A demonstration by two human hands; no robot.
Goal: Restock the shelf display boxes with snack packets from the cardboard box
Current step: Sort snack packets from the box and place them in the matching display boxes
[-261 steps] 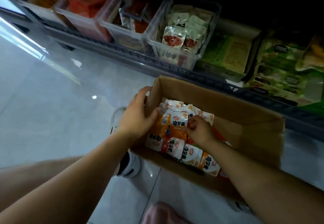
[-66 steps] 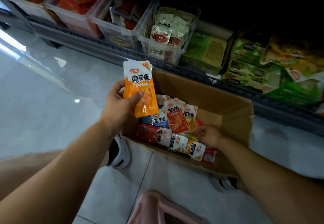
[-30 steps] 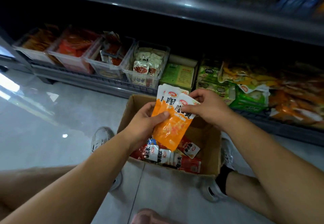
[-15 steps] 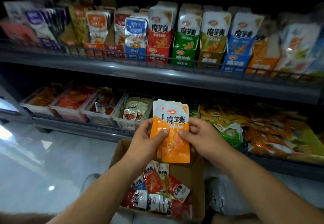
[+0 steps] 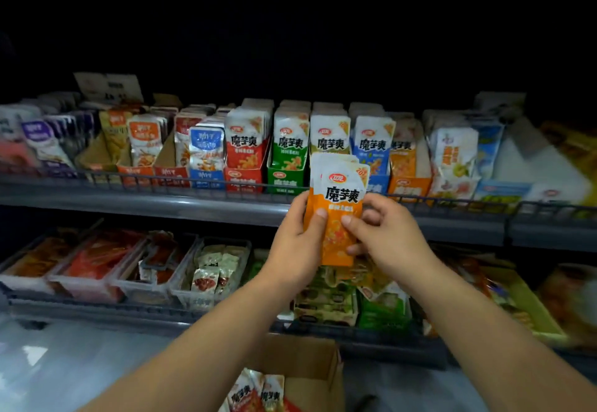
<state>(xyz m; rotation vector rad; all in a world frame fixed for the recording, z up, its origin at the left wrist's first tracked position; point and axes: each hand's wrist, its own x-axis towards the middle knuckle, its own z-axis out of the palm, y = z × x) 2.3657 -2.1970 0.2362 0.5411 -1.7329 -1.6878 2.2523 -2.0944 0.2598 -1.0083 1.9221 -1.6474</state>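
Both hands hold a small stack of orange-and-white snack packets (image 5: 337,205) upright in front of the middle shelf. My left hand (image 5: 298,243) grips the stack's left edge with the thumb on its front. My right hand (image 5: 386,234) pinches its right side. Just behind and to the right stands the orange display box (image 5: 408,185), in a row with the red display box (image 5: 244,177), the green display box (image 5: 286,177) and the blue display box (image 5: 376,182). The cardboard box (image 5: 307,369) sits on the floor at the bottom, with several packets inside.
A wire rail (image 5: 193,182) runs along the middle shelf's front edge. Clear plastic bins (image 5: 210,269) of other snacks line the lower shelf at left, and loose green and orange bags (image 5: 371,298) lie at right. The shelf above is dark.
Both hands have lifted the orange packets from above the cardboard box up to the middle shelf. The view has tilted up, so the cardboard box now shows only at the bottom.
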